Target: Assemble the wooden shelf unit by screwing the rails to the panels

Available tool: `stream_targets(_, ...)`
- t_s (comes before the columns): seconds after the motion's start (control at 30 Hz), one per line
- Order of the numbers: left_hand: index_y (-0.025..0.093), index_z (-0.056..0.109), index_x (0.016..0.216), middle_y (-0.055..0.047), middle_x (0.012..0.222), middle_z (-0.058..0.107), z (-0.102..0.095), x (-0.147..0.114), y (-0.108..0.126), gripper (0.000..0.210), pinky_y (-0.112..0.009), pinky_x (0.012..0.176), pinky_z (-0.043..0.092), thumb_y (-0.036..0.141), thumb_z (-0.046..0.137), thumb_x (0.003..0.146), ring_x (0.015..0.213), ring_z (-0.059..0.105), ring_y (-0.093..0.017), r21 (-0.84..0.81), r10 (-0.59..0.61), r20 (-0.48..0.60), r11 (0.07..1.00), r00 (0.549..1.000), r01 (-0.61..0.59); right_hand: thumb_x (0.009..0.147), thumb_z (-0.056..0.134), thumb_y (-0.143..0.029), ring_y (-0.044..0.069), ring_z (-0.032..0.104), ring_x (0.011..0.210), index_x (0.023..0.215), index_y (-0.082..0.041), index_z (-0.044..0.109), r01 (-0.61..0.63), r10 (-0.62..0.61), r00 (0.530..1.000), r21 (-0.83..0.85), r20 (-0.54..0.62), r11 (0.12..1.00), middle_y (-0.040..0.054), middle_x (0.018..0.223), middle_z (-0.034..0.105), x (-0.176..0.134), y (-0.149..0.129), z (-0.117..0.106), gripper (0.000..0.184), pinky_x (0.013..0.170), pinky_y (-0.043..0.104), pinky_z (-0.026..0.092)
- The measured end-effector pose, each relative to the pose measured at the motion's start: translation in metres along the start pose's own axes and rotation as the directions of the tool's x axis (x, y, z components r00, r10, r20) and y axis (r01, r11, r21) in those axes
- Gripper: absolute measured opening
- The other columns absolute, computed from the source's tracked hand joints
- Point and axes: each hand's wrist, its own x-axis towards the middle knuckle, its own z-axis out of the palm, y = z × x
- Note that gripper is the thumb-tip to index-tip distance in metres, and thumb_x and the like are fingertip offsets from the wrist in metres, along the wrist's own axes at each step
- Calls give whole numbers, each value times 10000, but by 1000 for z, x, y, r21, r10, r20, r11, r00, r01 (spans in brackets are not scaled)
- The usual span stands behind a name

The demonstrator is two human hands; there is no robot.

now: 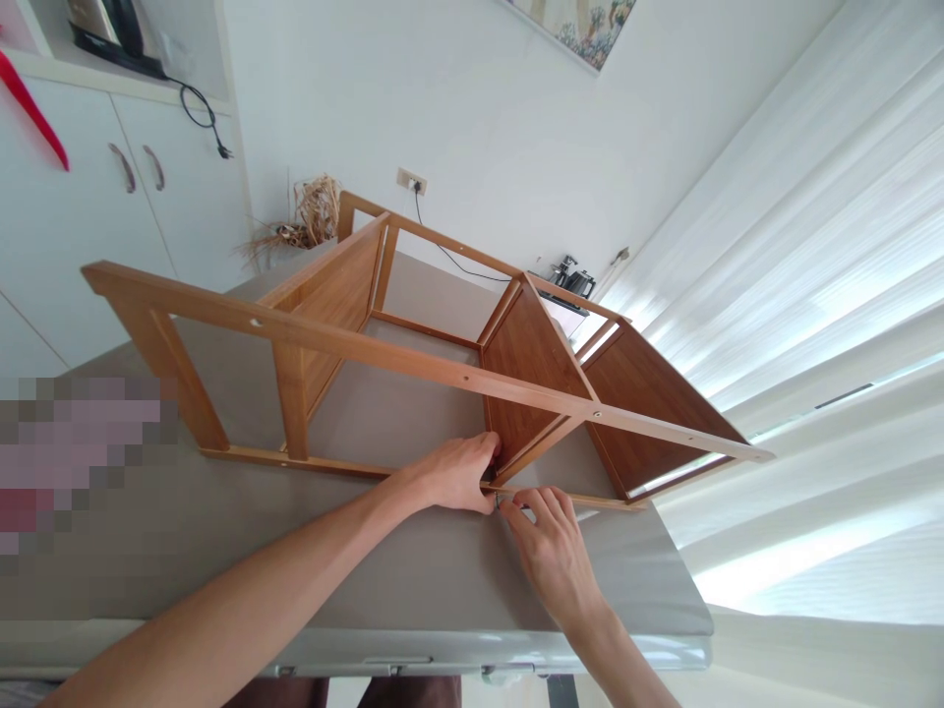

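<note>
A brown wooden shelf frame [531, 395] lies on its side across the grey padded surface, with its shelf panels standing upright. My left hand [463, 474] is closed around the lower rail, where the middle shelf [525, 349] meets it. Just right of it, my right hand [550, 541] pinches a small, thin dark piece [498, 500], which looks like a hex key, against the outside of that rail. Fingers cover most of this piece. Screw holes and a fastener [597, 414] show along the upper rail.
Under the frame is a grey padded table [354, 580] with a metal front edge. White cabinets [140, 197] stand at the left, with a kettle [110, 34] above. Dried plants [314, 211] are behind. White curtains [826, 324] hang at the right. A blurred patch covers the left edge.
</note>
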Motion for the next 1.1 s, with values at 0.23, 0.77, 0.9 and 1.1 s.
stream_targets(0.23, 233, 454, 1006, -74, 1069, 686, 0, 0, 0, 438, -350, 736, 527, 357, 709, 673, 913, 695, -280, -3, 6, 4, 1000, 1000, -6, 1019, 503, -196, 197, 584, 880, 976, -233, 673, -194, 205, 979, 240, -22, 951, 29, 897, 658, -9, -2, 16, 180, 825, 352, 426)
stream_targets(0.77, 237, 442, 993, -67, 1073, 676, 3, 2, -4, 438, -355, 777, 526, 373, 714, 678, 939, 686, -276, -11, 8, 3, 1000, 1000, -8, 1015, 489, -204, 188, 561, 762, 1058, -234, 693, -238, 267, 956, 211, -123, 948, 50, 822, 586, -28, -4, 16, 211, 695, 325, 486)
stream_targets(0.9, 236, 438, 976, -63, 1055, 674, 3, 2, -4, 416, -348, 753, 524, 379, 701, 688, 917, 682, -266, -6, 17, 5, 1000, 1000, -17, 1023, 481, -230, 155, 615, 703, 1114, -243, 655, -341, 415, 904, 411, -104, 845, 30, 852, 661, -34, -9, 18, 196, 634, 269, 515)
stream_targets(1.1, 229, 442, 1002, -67, 1057, 673, 4, 2, -5, 415, -362, 735, 527, 346, 689, 690, 899, 676, -270, -2, 23, -13, 1000, 1000, -23, 1020, 511, -257, 150, 686, 837, 1107, -272, 660, -380, 456, 888, 464, -59, 800, 15, 983, 714, -32, -13, 23, 173, 733, 245, 548)
